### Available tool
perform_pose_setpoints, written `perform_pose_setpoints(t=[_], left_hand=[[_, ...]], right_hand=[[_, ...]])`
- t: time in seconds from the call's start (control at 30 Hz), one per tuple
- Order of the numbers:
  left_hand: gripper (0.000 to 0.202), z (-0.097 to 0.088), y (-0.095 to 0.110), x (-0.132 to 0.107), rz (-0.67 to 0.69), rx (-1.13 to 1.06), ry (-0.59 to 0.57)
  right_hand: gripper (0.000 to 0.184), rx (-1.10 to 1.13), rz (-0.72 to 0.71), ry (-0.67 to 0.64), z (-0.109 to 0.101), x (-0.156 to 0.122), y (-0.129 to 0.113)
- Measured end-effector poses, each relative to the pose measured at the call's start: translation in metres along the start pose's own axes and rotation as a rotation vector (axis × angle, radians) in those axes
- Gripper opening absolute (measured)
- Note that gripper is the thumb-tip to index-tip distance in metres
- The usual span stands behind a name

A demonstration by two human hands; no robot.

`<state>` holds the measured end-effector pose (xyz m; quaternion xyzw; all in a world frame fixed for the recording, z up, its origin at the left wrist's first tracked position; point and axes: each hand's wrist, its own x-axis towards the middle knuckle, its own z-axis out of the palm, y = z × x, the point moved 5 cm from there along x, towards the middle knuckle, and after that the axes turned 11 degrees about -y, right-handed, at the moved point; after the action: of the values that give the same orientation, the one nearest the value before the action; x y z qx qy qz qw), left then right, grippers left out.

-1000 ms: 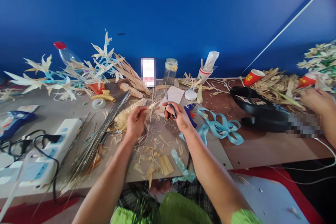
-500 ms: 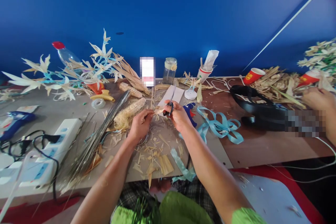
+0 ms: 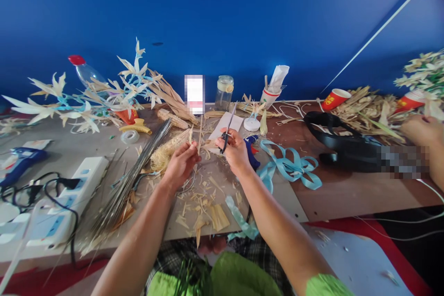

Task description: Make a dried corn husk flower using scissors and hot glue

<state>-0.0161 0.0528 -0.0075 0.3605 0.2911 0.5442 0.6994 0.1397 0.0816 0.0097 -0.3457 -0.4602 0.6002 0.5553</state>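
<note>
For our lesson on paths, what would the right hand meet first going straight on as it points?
Probably the white sheet ahead, though depth is unclear: the right hand may pass above.

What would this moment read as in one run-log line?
left hand: pinching pale husk strip | right hand: holding scissors, pointing forward | nearby: husk scraps, light-blue ribbon
</note>
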Motion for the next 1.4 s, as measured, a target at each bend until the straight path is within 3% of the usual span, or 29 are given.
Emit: perform_pose_setpoints(t=[0.2, 0.4, 0.63, 0.77, 0.93, 1.13, 1.4], left_hand=[[0.037, 0.005, -0.006, 0.000, 0.041, 0.125, -0.023], [0.022, -0.005, -0.009, 0.002, 0.109, 0.241, 0.100], [0.024, -0.005, -0.004, 0.000, 0.124, 0.103, 0.238], [0.025, -0.003, -0.001, -0.001, 0.096, -0.001, 0.253], [0.031, -0.002, 0.000, -0.002, 0.085, -0.013, 0.264], [0.031, -0.011, 0.003, -0.001, 0.149, 0.126, 0.301], [0.035, -0.016, 0.017, -0.002, 0.192, 0.151, 0.255]], right_hand=[[0.042, 0.077, 0.034, 0.006, 0.004, 0.001, 0.012], [0.039, 0.062, 0.070, -0.010, 0.013, -0.005, 0.018], [0.035, -0.198, -0.085, -0.053, 0.022, -0.011, 0.009], [0.031, -0.354, -0.141, -0.066, 0.026, -0.014, 0.009], [0.031, -0.378, -0.118, -0.092, 0.027, -0.015, 0.015], [0.032, -0.337, -0.092, -0.109, 0.027, -0.018, 0.012], [0.031, -0.126, 0.118, -0.244, 0.025, -0.015, 0.011]])
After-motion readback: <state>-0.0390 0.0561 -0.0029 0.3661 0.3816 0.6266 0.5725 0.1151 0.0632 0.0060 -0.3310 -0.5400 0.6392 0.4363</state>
